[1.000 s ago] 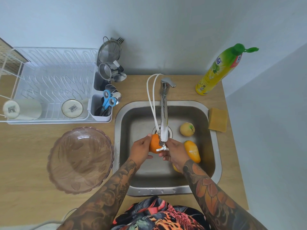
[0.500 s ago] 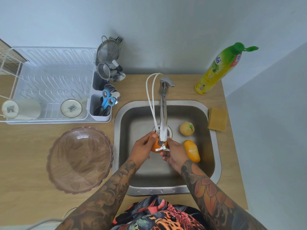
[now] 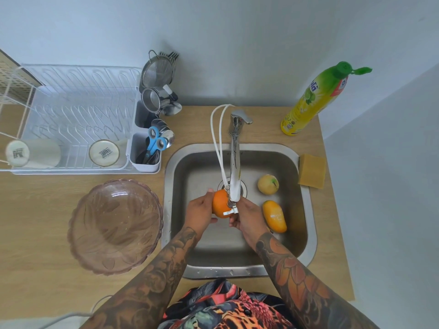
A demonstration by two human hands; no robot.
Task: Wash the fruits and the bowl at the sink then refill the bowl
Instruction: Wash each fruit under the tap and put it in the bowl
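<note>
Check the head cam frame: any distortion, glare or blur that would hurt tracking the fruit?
Head view: strong wide-angle bending, counter edges and dish rack bow outward; light is soft and even, with glare only on the tap; the orange and the hands stay sharp, with no motion smear.

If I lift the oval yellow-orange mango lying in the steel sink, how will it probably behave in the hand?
The oval yellow-orange mango looks smooth and lies in the steel sink by the running tap, so it may be slippery. Its rounded body lies on its side, so a push would probably make it roll or slide. It looks solid, so likely stiff and rather heavy for its size.
</note>
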